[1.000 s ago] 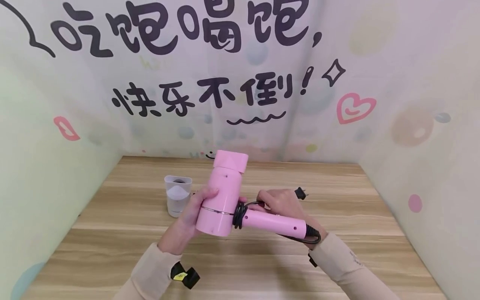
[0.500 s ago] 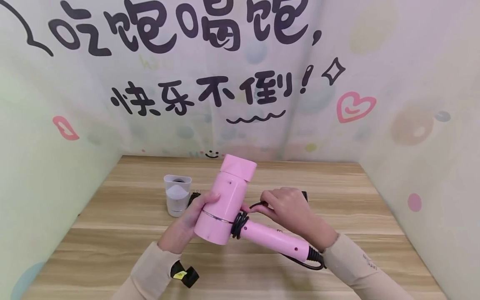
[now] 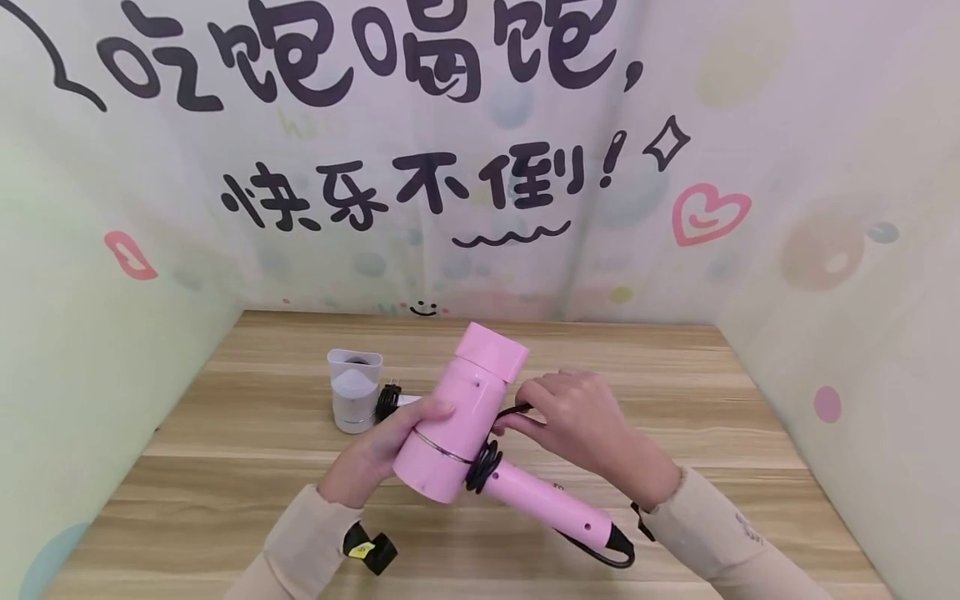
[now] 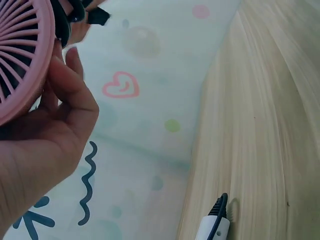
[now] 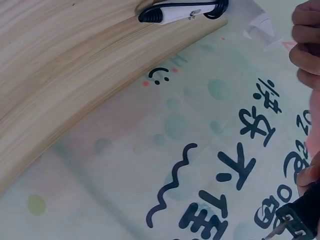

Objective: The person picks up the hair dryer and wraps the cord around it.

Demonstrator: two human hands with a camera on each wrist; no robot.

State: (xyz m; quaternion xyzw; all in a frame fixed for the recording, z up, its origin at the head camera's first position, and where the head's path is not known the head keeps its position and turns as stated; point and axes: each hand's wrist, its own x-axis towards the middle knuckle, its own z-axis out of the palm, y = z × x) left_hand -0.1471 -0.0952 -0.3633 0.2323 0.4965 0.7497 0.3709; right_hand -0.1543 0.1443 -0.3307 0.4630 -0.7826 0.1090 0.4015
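My left hand [image 3: 375,450] grips a pink hair dryer [image 3: 459,417] round its barrel, above the table. The dryer is tilted, nozzle up to the right, handle down to the right. Its round slatted grille [image 4: 20,55] shows in the left wrist view. Black cord [image 3: 483,467] is wound where handle meets barrel, and a loop hangs at the handle's end. My right hand [image 3: 577,421] pinches a stretch of that cord just right of the barrel. The plug [image 5: 297,217] appears by the right hand in the right wrist view; in the head view it is hidden.
A white hair dryer [image 3: 355,400] rests on the wooden table [image 3: 247,467] behind my left hand. Its handle [image 5: 182,12] has a black cord wound round it. A printed cloth wall [image 3: 480,275] closes the back, with pale walls at both sides.
The pink hair dryer has turned clockwise and shifted slightly right and down, its handle end dropping. My right hand has moved slightly right, still pinching the cord. More of the white dryer now shows.
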